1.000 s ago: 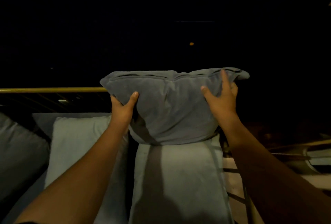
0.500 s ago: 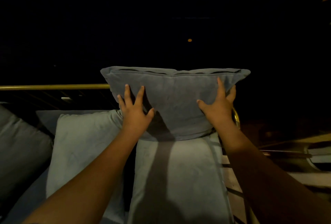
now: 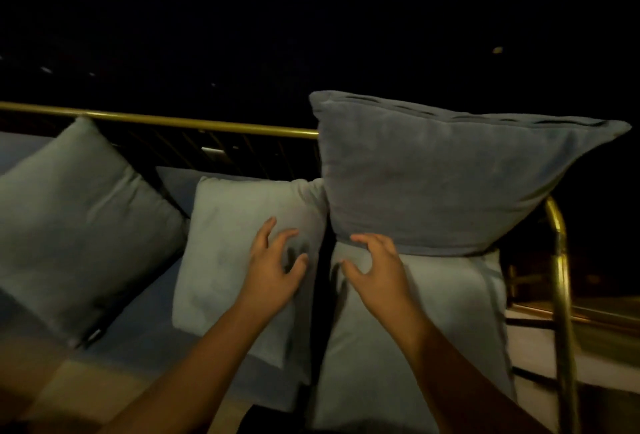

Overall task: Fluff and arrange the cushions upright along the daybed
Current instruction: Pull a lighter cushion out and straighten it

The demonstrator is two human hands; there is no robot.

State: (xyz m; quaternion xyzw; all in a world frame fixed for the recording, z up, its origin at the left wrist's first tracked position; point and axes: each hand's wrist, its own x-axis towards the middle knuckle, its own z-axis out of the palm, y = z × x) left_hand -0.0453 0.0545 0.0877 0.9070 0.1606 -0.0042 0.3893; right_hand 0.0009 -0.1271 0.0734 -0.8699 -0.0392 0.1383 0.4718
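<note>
A dark blue-grey cushion (image 3: 446,177) stands upright on top of a pale cushion (image 3: 446,322) at the right end of the daybed, leaning at the brass rail. A second pale cushion (image 3: 225,253) leans to its left, and a grey-green cushion (image 3: 76,218) sits tilted further left. My left hand (image 3: 273,267) hovers with fingers spread over the second pale cushion. My right hand (image 3: 377,267) is spread over the top of the right pale cushion, just under the dark one. Neither hand grips anything.
A brass rail (image 3: 194,123) runs along the back, and a brass corner post (image 3: 559,277) bends down at the right end. The blue mattress (image 3: 145,340) shows below the cushions. Beyond the rail everything is dark.
Both hands have let go of the dark cushion and dropped to the pale cushions below it. The view has swung left, showing more of the daybed.
</note>
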